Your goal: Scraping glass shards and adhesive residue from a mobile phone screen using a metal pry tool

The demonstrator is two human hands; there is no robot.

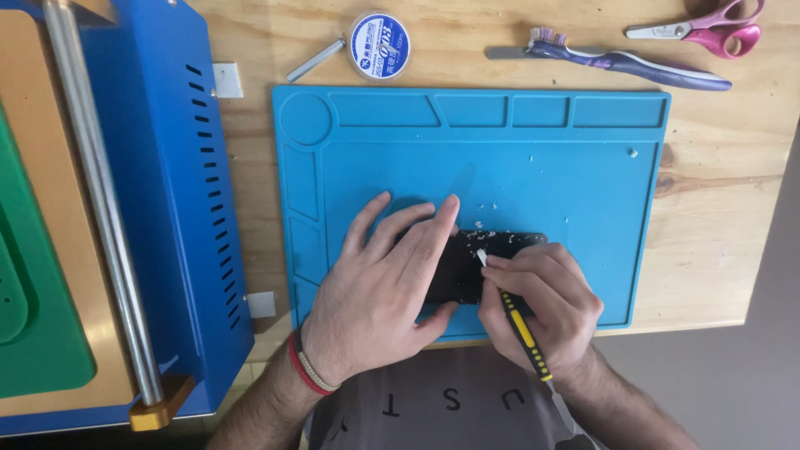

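**Hands at a black glass panel on a blue repair mat**

Hands meet near the front edge of the blue silicone work mat (583, 183). The right hand (546, 304) is clamped around a yellow-and-black handled scraper (523, 332), its pale tip touching the black phone screen panel (462, 267). The left hand (383, 287) lies flat on that panel, fingers spread, pinning it to the mat. White crumbs (500, 236) dot the panel's far edge. Beyond the mat, on the wooden table (725, 208), lie a wire spool (379, 46), a purple toothbrush (625, 62) and pink scissors (708, 27). A blue machine (179, 200) stands at left.
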